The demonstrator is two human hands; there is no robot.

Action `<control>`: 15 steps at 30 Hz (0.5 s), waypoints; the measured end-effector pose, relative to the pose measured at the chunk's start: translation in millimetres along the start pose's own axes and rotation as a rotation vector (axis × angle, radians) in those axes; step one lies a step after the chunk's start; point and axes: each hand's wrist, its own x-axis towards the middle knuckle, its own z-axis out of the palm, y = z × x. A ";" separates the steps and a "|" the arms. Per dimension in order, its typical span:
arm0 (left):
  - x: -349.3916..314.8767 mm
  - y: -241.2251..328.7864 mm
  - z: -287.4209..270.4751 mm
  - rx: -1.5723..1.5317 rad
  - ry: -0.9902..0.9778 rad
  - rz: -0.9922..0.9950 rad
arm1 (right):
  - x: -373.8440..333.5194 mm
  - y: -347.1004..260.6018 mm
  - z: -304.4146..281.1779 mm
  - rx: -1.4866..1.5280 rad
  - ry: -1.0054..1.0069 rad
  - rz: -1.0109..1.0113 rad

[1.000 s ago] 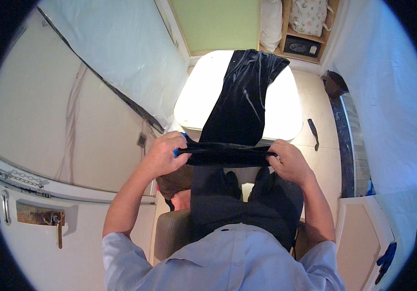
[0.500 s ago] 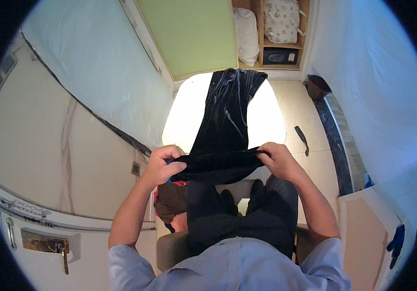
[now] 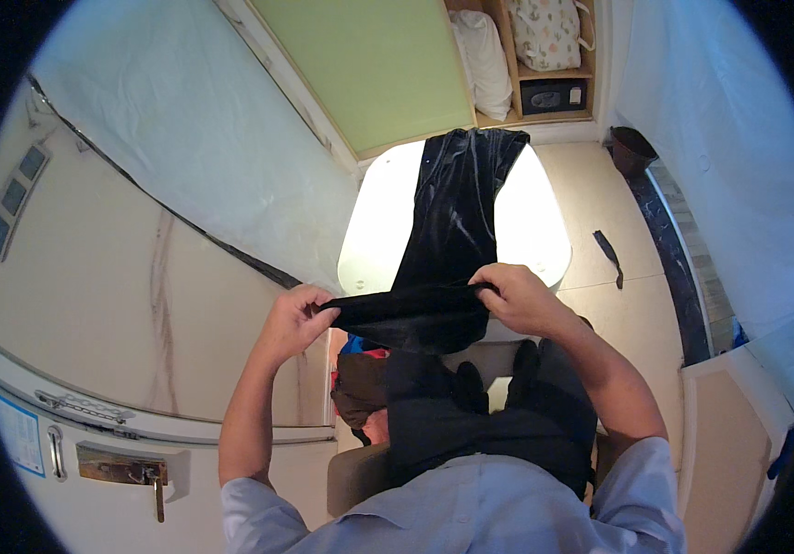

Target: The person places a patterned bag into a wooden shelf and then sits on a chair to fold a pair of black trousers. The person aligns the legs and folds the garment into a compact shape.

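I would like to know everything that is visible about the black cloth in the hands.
The black cloth looks soft and velvety, with a pale sheen along its creases. Its long far part lies wrinkled across the bright white table, flaring rightward at the far end. The near end extends past the table's near edge, stretched sideways between the left hand and right hand, which pinch its two sides; between them it sags loosely. Its exact kind cannot be told.

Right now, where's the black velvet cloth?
Head view, centre: the cloth lies on the white table, near end held between left hand and right hand.
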 end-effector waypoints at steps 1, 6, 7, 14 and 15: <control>-0.7 -0.4 0.7 0.006 -0.001 -0.012 | 0.4 1.1 0.7 -0.007 -0.003 -0.004; 0.0 -8.8 6.1 0.084 -0.018 0.068 | -2.8 13.6 8.2 -0.053 0.012 -0.049; -0.1 -8.8 6.4 0.122 -0.023 0.079 | -3.3 15.3 9.5 -0.062 0.010 -0.056; 5.5 0.4 16.9 0.283 -0.042 0.179 | -6.4 21.1 13.6 -0.084 -0.030 -0.071; 6.0 0.4 18.3 0.295 -0.054 0.181 | -6.9 21.0 14.6 -0.082 -0.037 -0.066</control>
